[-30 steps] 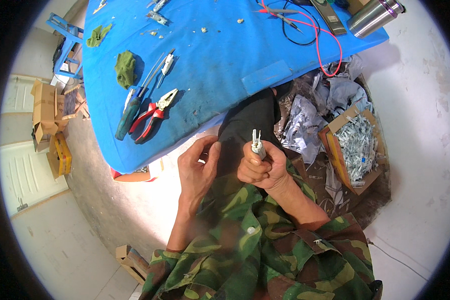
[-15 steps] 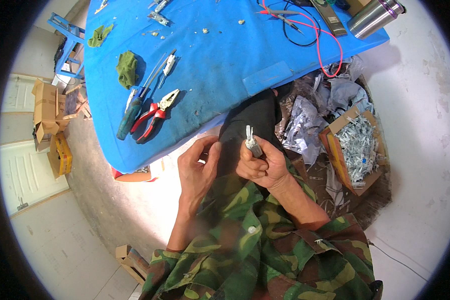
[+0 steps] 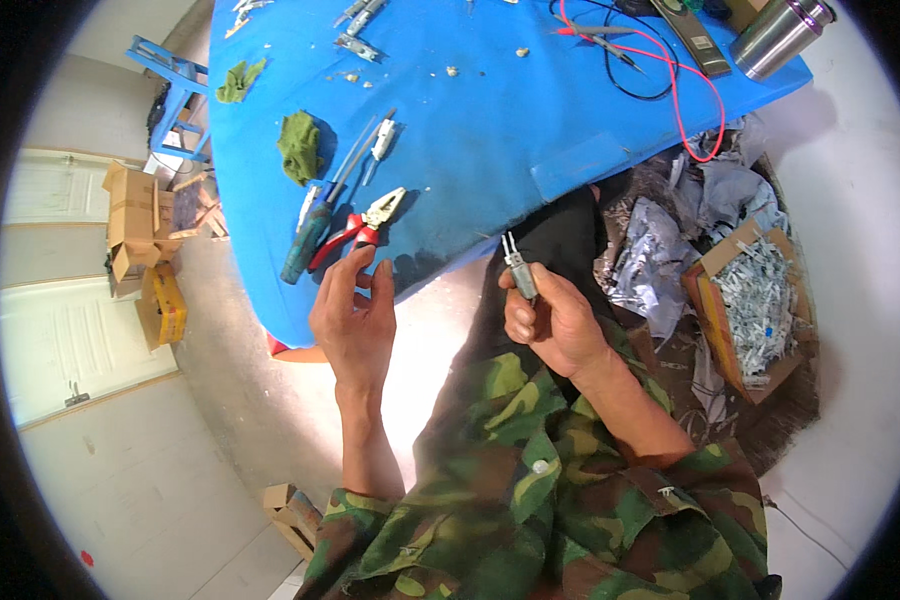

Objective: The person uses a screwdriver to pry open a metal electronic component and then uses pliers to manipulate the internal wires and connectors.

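Note:
My right hand (image 3: 567, 328) pinches a small grey metal part with two thin prongs (image 3: 517, 270), the prongs pointing up and away from me. My left hand (image 3: 354, 322) is at the table's near edge, fingers apart and bent, over the handles of the red-handled combination pliers (image 3: 382, 208). The fingertips cover much of those handles; whether they touch cannot be made out. Left of the pliers lies a screwdriver with a dark green handle (image 3: 306, 246). Beside its shaft is a small white and metal piece (image 3: 379, 140).
Green cloths (image 3: 299, 148) lie on the blue-covered table (image 3: 470, 140). Red and black test leads (image 3: 712, 110) and a steel flask (image 3: 778, 40) are at the far right. Below, a carton (image 3: 722, 318) of metal scraps stands near plastic bags (image 3: 648, 260). Cardboard boxes (image 3: 133, 215) stand left.
My left hand has moved up and left from near my right hand to the pliers. The right hand still holds the pronged part, now tilted differently. The whole view has shifted slightly.

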Motion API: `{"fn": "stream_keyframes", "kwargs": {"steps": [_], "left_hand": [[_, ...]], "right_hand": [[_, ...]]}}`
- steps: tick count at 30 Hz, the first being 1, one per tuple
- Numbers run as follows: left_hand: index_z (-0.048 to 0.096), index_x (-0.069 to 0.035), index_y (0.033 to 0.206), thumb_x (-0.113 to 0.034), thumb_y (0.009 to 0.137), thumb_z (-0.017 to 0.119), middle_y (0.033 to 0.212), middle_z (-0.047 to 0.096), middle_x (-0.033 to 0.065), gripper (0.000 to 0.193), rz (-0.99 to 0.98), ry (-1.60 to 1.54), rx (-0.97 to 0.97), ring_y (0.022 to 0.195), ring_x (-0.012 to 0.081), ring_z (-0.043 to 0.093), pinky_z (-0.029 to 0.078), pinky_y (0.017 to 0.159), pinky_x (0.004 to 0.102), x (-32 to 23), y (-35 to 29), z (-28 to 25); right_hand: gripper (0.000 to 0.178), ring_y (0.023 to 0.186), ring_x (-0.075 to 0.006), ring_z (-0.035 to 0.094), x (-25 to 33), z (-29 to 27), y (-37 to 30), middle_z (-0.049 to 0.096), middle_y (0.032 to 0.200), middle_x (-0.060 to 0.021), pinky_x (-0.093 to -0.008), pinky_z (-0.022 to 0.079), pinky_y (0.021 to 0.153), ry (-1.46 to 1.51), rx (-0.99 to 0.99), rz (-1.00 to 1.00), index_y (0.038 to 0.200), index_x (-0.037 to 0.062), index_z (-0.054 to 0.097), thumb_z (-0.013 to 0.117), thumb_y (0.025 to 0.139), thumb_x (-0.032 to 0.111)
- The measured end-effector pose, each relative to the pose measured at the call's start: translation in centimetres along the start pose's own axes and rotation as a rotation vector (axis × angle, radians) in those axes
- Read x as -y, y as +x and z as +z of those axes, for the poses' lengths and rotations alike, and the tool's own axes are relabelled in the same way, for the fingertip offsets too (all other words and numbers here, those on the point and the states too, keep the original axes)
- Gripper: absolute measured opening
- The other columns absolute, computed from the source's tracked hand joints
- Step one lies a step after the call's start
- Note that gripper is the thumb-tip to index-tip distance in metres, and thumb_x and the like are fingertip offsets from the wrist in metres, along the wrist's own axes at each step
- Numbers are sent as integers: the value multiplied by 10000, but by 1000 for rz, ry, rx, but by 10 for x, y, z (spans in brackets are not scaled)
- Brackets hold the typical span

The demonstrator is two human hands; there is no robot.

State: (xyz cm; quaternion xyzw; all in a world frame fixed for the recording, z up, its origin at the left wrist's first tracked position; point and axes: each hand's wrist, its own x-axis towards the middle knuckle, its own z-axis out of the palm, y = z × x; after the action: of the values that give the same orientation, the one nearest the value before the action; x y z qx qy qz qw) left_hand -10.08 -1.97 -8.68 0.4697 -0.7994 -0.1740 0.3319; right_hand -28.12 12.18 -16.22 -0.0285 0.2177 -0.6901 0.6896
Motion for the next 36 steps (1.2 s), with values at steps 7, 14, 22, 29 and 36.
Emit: {"fn": "stream_keyframes", "kwargs": {"steps": [7,14,22,29,36], "left_hand": [[732,-28,1093,-74,899,769,1013,730,97,202,51,256,-52,843,207,690,554,700,321,16,27,-15],[755,-61,1048,-202,918,731,991,736,100,193,-10,416,9,893,255,679,542,774,380,42,84,-42],[789,-55,1052,-236,903,726,1009,728,124,243,158,425,376,877,243,680,542,785,356,52,148,-16],[783,-49,972,-217,842,745,930,698,135,217,149,301,663,912,302,656,514,825,412,72,174,-12],[701,0,978,-139,922,711,915,692,127,150,165,116,456,807,237,661,525,710,342,73,163,-4]], "right_hand": [[413,657,-138,499,4,1,11,557,765,-22,-298,398,606,5,7,-24,1196,9,624,422,1124,363],[366,673,-170,541,9,6,28,591,785,-64,-305,428,609,-5,31,-10,1158,32,626,441,1115,344],[323,760,-153,569,8,4,29,606,870,-26,-286,453,625,-55,-102,18,1147,66,619,473,1104,352],[305,693,-130,530,9,-4,34,604,849,-31,-249,419,577,52,-88,-20,1148,71,655,534,1083,343],[293,838,-130,551,14,-18,35,578,964,-11,-257,442,643,129,65,7,1207,86,611,529,1089,342]]}}
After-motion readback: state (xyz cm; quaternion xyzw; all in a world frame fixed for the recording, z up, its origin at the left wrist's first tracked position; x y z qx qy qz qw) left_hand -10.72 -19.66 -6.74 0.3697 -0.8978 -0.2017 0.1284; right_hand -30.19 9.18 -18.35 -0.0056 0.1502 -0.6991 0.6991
